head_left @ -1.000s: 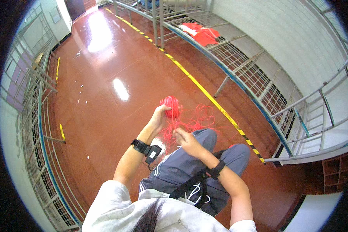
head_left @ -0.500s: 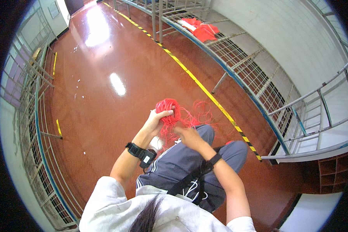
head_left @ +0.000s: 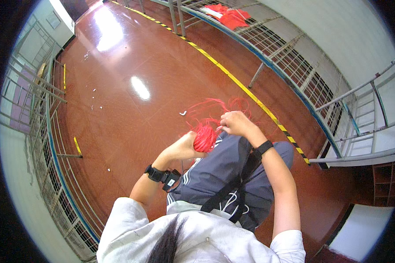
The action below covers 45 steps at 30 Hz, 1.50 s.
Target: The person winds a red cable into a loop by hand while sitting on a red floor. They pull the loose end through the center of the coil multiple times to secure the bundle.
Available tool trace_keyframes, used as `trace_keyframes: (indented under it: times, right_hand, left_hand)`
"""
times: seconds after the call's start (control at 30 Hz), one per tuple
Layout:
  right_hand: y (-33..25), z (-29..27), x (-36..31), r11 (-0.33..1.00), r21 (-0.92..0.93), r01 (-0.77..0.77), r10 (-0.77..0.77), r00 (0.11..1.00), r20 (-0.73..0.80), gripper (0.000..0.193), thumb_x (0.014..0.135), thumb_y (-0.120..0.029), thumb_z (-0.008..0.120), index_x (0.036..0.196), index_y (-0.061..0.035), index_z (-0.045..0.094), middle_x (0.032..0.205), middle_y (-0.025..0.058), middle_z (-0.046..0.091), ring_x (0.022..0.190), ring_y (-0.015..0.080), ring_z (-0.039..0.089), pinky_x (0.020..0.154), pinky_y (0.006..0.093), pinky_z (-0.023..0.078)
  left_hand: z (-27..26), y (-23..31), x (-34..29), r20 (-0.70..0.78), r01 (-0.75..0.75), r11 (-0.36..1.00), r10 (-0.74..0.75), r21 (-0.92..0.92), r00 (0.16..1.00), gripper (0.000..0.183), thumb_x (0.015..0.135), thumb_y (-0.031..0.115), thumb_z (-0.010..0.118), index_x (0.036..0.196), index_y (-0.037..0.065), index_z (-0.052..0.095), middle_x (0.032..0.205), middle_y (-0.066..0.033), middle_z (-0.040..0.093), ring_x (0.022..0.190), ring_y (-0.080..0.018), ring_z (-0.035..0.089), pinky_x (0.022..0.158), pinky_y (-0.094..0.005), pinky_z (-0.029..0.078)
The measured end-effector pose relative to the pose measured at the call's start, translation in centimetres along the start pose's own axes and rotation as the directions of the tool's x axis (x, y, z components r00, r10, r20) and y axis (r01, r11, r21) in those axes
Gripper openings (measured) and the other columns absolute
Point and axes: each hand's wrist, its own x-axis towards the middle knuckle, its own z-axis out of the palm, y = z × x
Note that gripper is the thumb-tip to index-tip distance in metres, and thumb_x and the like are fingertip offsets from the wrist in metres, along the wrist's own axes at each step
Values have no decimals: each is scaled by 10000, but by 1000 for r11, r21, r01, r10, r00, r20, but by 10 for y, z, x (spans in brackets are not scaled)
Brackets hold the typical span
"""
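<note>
Wrapped round a bundle of red string (head_left: pixel 204 136), my left hand (head_left: pixel 183 147) holds it above my lap. My right hand (head_left: pixel 236 123) is closed in a pinch just to the right of the bundle, with string at its fingertips. Loose red strands (head_left: pixel 241 105) hang and loop beyond both hands, over the floor and around my knee. The far end of the tangle is too fine to trace. My grey trousers (head_left: pixel 206 175) lie beneath the hands.
Metal bed frames with wire mesh stand on the right (head_left: pixel 289 70) and on the left (head_left: pixel 52 144). Red cloth (head_left: pixel 230 16) lies on the right frame. Yellow-black tape (head_left: pixel 232 79) crosses the red-brown floor (head_left: pixel 118 122), where small white scraps are scattered.
My left hand has turned and lowered the bundle, moving slightly right. My right hand has risen and moved right, away from below the bundle, with strands now lifted beside it. The view has shifted slightly.
</note>
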Motion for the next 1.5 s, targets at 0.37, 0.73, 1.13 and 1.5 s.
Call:
trace_keyframes:
  times: [0.37,0.73,1.13,1.5]
  right_hand:
    - [-61,-10,30,764,611,-209,505,783,-363,205,838,-98,484,995,-5,578,894,214,618,838,324,609,734,378,465]
    - [-81,-17,27,416,907,-69,584,785,-208,220,853,13,479,1065,48,529,898,110,618,794,99,564,715,258,467]
    - [-117,-6,2,537,842,48,554,733,-395,217,866,-8,470,1066,-59,539,628,14,450,560,58,403,519,215,357]
    - [-99,-40,-17,508,854,109,542,731,-415,153,893,-61,479,1042,-52,513,638,-49,403,589,42,372,530,195,323]
  left_hand:
    - [9,-23,36,-463,27,680,468,732,753,345,558,125,667,872,13,581,849,-153,608,878,-292,569,882,-375,374]
    - [-6,-11,54,-676,50,919,251,392,693,268,643,105,704,876,28,597,811,-131,611,728,-206,602,716,-331,458]
    - [-30,24,40,-529,-387,705,20,-594,848,303,883,221,520,1088,-1,535,993,-96,613,899,-154,576,844,-315,437]
    - [-18,3,51,-566,-443,471,-155,-762,809,282,884,248,539,1056,24,525,959,-71,595,881,-143,563,809,-311,448]
